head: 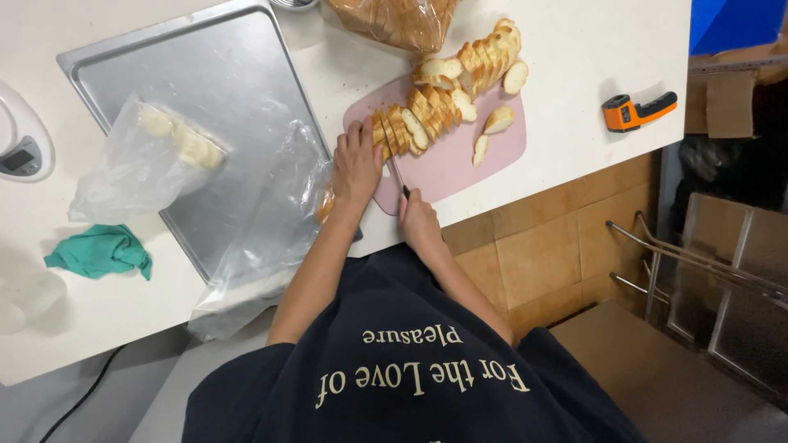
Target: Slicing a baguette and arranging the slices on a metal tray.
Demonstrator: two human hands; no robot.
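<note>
So I've got my left hand (356, 162) pressed flat on the end of the loaf (392, 131), fingers together on top of it. My right hand (419, 220) is closed on the knife (400, 180), blade up against the bread right by my left fingers. The loaf sits on a pink board (460, 160) near the table (574, 49) edge, with cut slices (476, 74) fanned out behind it and a few loose ones beside. Left of the board there's a metal tray (213, 90) with a plastic bag (144, 160) on it. An orange thermometer (639, 111) lies off to the right.
</note>
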